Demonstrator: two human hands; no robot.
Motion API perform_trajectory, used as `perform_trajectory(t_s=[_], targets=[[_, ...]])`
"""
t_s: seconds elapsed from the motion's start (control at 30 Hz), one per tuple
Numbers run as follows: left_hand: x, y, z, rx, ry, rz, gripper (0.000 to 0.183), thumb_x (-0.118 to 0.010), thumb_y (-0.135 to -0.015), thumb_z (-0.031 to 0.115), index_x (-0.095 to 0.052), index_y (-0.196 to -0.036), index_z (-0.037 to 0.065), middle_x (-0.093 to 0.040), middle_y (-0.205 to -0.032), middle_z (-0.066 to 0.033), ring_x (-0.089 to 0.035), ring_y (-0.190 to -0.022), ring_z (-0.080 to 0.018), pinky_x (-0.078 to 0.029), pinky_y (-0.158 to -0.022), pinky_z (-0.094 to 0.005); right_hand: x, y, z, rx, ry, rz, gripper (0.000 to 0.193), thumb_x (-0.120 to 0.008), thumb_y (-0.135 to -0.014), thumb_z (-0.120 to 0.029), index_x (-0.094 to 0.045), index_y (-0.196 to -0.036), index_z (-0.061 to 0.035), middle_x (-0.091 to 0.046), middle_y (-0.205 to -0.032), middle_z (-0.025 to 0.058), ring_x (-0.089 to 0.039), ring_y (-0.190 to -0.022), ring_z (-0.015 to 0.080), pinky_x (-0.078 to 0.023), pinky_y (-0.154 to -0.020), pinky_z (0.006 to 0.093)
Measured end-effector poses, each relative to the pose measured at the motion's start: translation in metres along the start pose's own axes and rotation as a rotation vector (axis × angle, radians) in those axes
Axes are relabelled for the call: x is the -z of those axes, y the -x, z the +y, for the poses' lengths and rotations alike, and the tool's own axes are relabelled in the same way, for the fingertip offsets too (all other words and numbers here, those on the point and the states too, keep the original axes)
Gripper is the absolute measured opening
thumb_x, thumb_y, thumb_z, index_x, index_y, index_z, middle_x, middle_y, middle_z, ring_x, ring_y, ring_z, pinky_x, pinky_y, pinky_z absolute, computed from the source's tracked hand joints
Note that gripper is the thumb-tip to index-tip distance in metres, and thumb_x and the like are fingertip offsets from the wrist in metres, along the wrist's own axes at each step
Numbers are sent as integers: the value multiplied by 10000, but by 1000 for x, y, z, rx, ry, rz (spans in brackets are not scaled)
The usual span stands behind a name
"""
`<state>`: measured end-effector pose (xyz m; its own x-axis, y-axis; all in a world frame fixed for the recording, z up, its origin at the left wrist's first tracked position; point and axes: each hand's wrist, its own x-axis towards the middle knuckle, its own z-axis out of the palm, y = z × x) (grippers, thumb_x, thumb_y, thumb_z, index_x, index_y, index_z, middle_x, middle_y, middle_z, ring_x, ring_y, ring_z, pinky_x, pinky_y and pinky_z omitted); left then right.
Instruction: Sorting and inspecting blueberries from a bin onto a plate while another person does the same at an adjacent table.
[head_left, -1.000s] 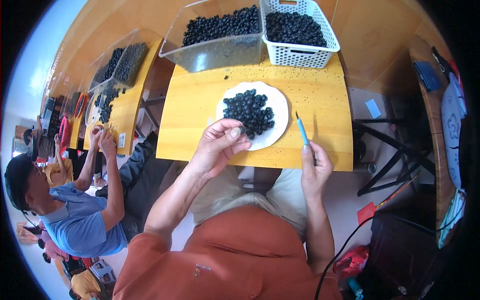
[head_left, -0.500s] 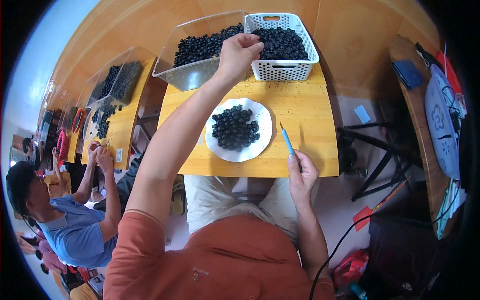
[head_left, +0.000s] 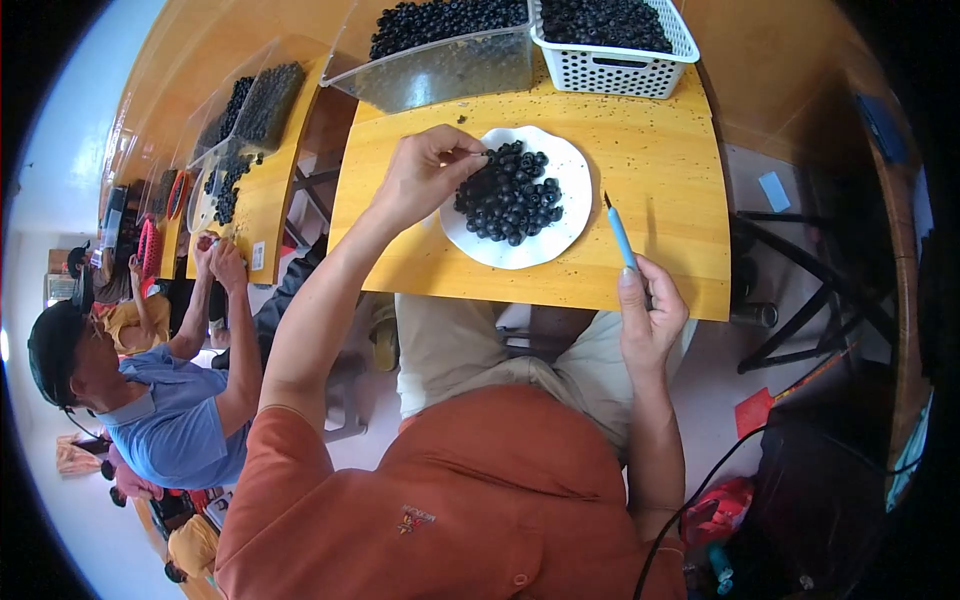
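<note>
On the wooden table, a white scalloped plate [head_left: 535, 257] bears a heap of small, dark, round, berry-like pieces [head_left: 512, 195]. My left hand [head_left: 428, 172] hovers over the plate's upper left edge. Its thumb and forefinger are pinched beside the heap, and what they hold, if anything, cannot be made out. Close to the table's front edge, right of the plate, my right hand [head_left: 652, 305] grips a slim pointed tool [head_left: 621, 238] with a light blue handle. Its thin dark tip points up and away from me.
A clear bin [head_left: 440, 85] and a white perforated basket [head_left: 615, 72] with more dark pieces stand at the table's far side. Dark crumbs dot the tabletop [head_left: 665, 165]. At left, a person in a blue shirt [head_left: 180, 410] works at another table. A black cable [head_left: 690, 500] hangs at right.
My left hand has come back from the white basket to the plate. My right hand still grips the blue tool. The view has tilted, so the table sits higher and further right.
</note>
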<state>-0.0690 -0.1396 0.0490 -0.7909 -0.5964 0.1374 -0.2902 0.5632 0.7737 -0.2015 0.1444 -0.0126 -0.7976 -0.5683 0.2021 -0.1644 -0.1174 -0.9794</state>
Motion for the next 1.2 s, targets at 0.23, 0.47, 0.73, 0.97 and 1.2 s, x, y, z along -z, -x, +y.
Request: perform_trajectory(t_s=[0.23,0.47,0.73,0.97,1.2], targets=[[20,13,-21,2,-162,-64,176,-700,-828,78,-701,-989,7,-690,-925,-103,-647,-778,-199,-524,-741,-320,-2,3,0,-14,13,-22,298,-679,-916,-199,-644,-1039,70,-593,-761,-7,-481,-681,43,-393,-594,195],[23,6,-22,-22,-224,-141,207,-700,-819,75,-695,-1018,19,-689,-983,-128,-660,-865,-250,-528,-791,-345,0,2,1,-34,15,-26,309,-675,-919,-211,-644,-1039,72,-602,-763,3,-488,-681,41,-395,-594,193],[25,5,-15,9,-269,-173,248,-697,-828,85,-685,-1066,14,-680,-971,-139,-663,-881,-260,-524,-797,-351,1,1,-3,-66,40,-41,329,-675,-921,-233,-645,-1041,72,-615,-774,10,-504,-687,48,-406,-598,198],[26,22,-11,-42,-197,-127,210,-601,-932,73,-648,-1113,-21,-624,-1016,-121,-617,-926,-192,-487,-839,-287,-1,0,-3,-43,27,-34,328,-675,-923,-237,-647,-1038,69,-613,-780,12,-515,-704,59,-422,-624,206],[22,44,-14,31,145,-9,208,-633,-936,129,-641,-1089,-13,-636,-939,-55,-583,-837,-129,-477,-745,-270,1,1,-4,-60,34,-53,326,-677,-921,-224,-643,-1048,74,-634,-816,34,-538,-750,71,-446,-681,218]])
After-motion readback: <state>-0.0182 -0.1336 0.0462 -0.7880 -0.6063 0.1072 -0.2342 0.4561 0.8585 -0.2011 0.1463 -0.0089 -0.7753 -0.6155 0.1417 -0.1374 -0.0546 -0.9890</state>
